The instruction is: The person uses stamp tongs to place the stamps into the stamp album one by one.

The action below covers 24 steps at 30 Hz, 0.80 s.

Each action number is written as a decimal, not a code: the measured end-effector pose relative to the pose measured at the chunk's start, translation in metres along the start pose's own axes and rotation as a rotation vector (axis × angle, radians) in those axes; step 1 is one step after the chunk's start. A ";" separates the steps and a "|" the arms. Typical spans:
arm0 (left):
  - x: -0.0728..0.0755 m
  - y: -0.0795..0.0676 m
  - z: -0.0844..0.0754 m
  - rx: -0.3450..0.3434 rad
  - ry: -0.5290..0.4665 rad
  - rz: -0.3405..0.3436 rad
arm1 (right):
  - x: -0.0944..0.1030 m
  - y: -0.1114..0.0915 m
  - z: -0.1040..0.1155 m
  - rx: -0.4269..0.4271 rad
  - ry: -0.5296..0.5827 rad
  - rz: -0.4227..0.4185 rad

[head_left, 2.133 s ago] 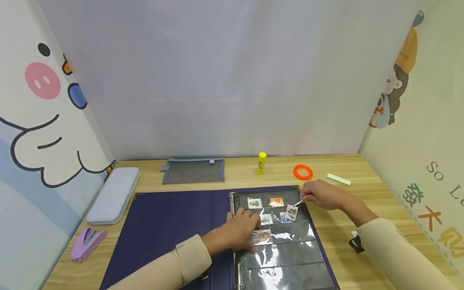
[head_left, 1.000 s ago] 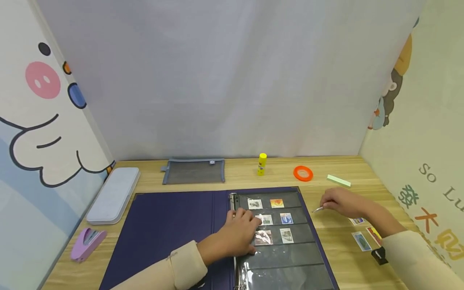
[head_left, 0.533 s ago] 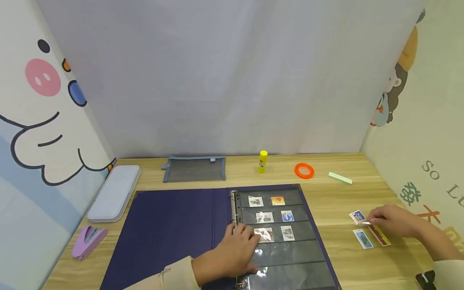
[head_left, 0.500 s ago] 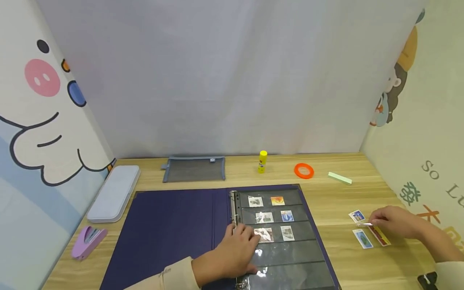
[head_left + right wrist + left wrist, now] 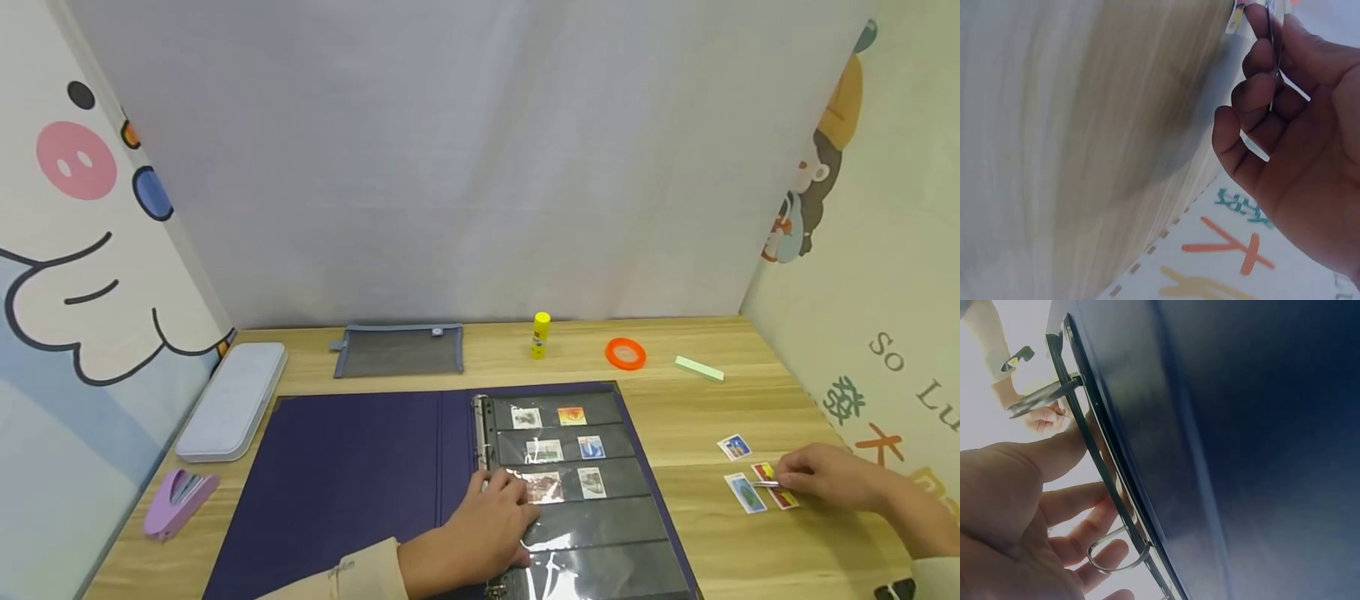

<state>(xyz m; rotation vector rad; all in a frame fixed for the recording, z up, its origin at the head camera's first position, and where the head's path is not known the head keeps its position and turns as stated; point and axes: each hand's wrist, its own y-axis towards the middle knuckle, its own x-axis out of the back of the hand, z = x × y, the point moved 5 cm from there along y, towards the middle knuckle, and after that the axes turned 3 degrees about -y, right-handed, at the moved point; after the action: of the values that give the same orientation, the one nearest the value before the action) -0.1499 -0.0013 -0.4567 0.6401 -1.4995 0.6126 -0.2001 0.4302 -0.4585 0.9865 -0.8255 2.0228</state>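
My left hand (image 5: 483, 529) rests on the black pocket page (image 5: 622, 525) of an open navy ring binder (image 5: 352, 475), by its metal rings (image 5: 1044, 400). Several stamps sit in the upper three rows of pockets, among them a grey one (image 5: 592, 482) and an orange one (image 5: 571, 416). To the right, my right hand (image 5: 825, 477) pinches metal tweezers (image 5: 1274, 53) between thumb and fingers. Their tips (image 5: 763, 484) lie over a red and yellow stamp (image 5: 784, 499) on the table. Close by are a blue-green stamp (image 5: 746, 492) and a blue stamp (image 5: 735, 447).
Along the back lie a grey mesh pouch (image 5: 401, 352), a yellow glue stick (image 5: 540, 336), an orange tape roll (image 5: 626, 354) and a pale green strip (image 5: 699, 368). At left are a white case (image 5: 234, 402) and a purple holder (image 5: 180, 504). A black clip (image 5: 896, 590) is near my right sleeve.
The grey stamp, earlier held in the tweezers over the page, is now in the third row. My right hand has moved right to the loose stamps; my left hand has slid slightly down the page.
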 end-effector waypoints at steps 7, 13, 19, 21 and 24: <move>0.000 0.002 0.003 0.048 -0.075 0.015 | 0.001 0.007 0.003 0.041 -0.058 -0.034; 0.001 0.004 0.007 0.081 -0.165 0.050 | 0.009 0.022 0.017 0.067 -0.089 -0.133; -0.002 0.009 0.009 0.123 -0.215 0.065 | 0.015 0.051 0.050 0.116 -0.049 -0.150; -0.001 0.010 0.009 0.128 -0.219 0.062 | 0.015 0.064 0.065 0.155 -0.059 -0.153; -0.001 0.012 0.008 0.123 -0.224 0.064 | 0.012 0.086 0.088 0.218 -0.076 -0.136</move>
<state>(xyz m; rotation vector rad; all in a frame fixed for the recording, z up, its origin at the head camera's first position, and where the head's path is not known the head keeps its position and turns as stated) -0.1634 0.0014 -0.4573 0.7777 -1.7053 0.7040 -0.2430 0.3198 -0.4232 1.2144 -0.5676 1.9973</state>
